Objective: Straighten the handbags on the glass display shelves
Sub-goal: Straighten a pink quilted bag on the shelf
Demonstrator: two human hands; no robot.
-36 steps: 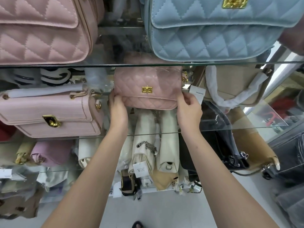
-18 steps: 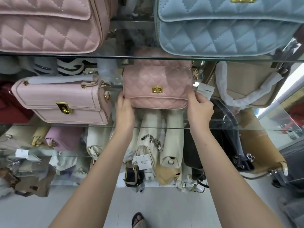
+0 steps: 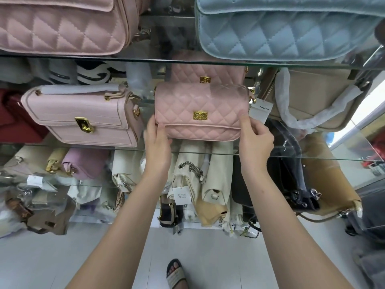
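Observation:
A small pink quilted handbag (image 3: 200,105) with a gold clasp stands on the middle glass shelf (image 3: 312,156), front facing me. My left hand (image 3: 156,140) grips its lower left corner and my right hand (image 3: 255,138) grips its lower right corner. A white paper tag (image 3: 259,110) hangs at the bag's right end. Directly behind it a second pink quilted bag (image 3: 208,73) with the same clasp shows above its top. To the left stands a smooth pink flap bag (image 3: 83,115), to the right a beige bag (image 3: 312,94) with white foam wrap.
The upper glass shelf (image 3: 166,60) carries a large pink quilted bag (image 3: 62,26) and a light blue quilted bag (image 3: 291,28). Lower shelves hold several cream, lilac, black and tan bags. A red bag (image 3: 10,113) is at far left. My sandalled foot (image 3: 176,274) is on the white floor.
The pink quilted bag has come forward toward the shelf's front edge between both hands, uncovering a second matching bag behind it. The camera view has shifted slightly.

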